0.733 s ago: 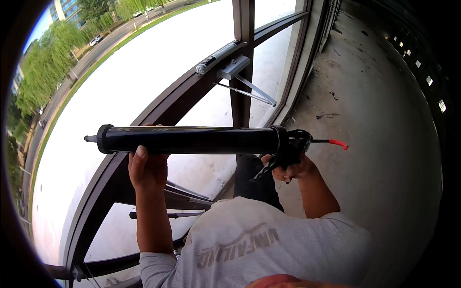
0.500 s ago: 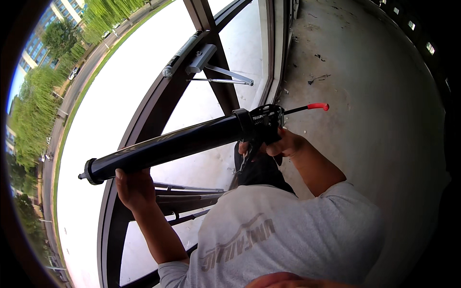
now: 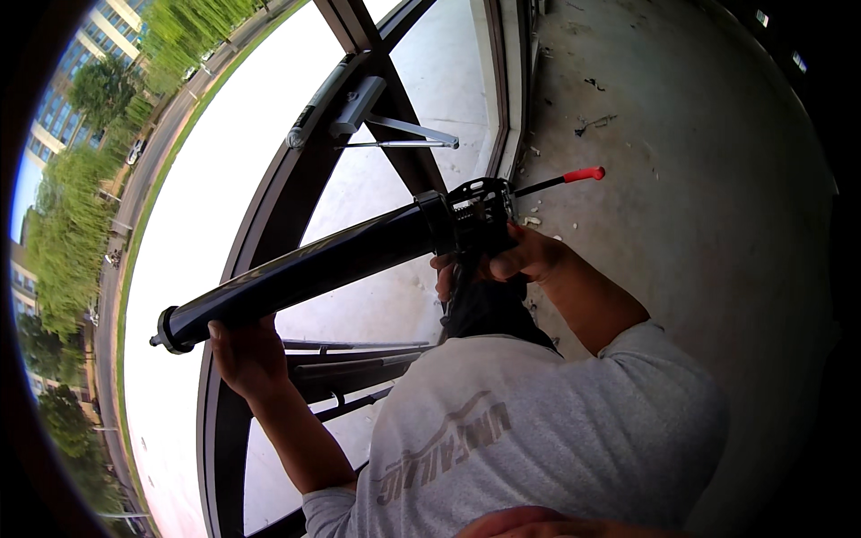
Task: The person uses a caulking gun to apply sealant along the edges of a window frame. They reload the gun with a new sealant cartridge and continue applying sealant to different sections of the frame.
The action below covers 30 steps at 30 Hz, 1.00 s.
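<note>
Though rod tip (image 3: 586, 174) is red, caulk gun (image 3: 309, 267) mostly blk.

sealant gun barrel (image 3: 305, 267): smooth, glossy | rod tip (image 3: 585, 174): smooth plastic | shirt (image 3: 574, 403): matt cloth | door closer (image 3: 359, 106): satin metal

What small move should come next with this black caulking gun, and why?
Perhaps slide the left hand rearward along the barrel: it sits near the nozzle end, while the right hand alone holds the rear, so the weight might be better shared.
</note>
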Motion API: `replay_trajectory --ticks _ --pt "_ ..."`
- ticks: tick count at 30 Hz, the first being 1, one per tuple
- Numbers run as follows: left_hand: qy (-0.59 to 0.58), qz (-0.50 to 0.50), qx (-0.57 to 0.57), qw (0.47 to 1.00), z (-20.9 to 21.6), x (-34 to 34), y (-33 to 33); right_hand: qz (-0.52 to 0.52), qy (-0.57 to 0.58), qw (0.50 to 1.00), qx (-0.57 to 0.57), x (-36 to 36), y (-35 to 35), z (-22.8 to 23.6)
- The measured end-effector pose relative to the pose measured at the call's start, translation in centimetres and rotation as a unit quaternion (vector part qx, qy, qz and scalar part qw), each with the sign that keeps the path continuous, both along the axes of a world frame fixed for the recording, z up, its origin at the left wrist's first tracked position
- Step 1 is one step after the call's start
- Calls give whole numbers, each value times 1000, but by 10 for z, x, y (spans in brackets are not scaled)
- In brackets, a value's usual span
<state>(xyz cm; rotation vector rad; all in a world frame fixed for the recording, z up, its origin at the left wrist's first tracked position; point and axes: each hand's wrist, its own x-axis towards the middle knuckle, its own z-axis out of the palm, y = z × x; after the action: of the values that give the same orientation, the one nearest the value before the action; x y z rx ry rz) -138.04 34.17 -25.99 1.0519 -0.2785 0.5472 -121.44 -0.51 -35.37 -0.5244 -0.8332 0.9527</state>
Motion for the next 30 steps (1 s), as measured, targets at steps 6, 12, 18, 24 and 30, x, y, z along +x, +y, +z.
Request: replay_trajectory --ticks 6,12,18,24,30 --pt "5 0 2 1000 2 -1 -2 3 1 1000 -2 4 -1 -7" --pt "-4 -15 11 1000 3 1 -2 2 0 1000 -1 6 -1 -8" --pt "9 3 -8 1000 0 -3 -2 9 4 1000 0 5 0 -7" --pt "16 13 -10 1000 0 -3 -3 7 12 1000 6 3 -2 -7" --pt "8 13 -1 1000 0 -3 -4 3 2 1000 3 5 -3 -7"
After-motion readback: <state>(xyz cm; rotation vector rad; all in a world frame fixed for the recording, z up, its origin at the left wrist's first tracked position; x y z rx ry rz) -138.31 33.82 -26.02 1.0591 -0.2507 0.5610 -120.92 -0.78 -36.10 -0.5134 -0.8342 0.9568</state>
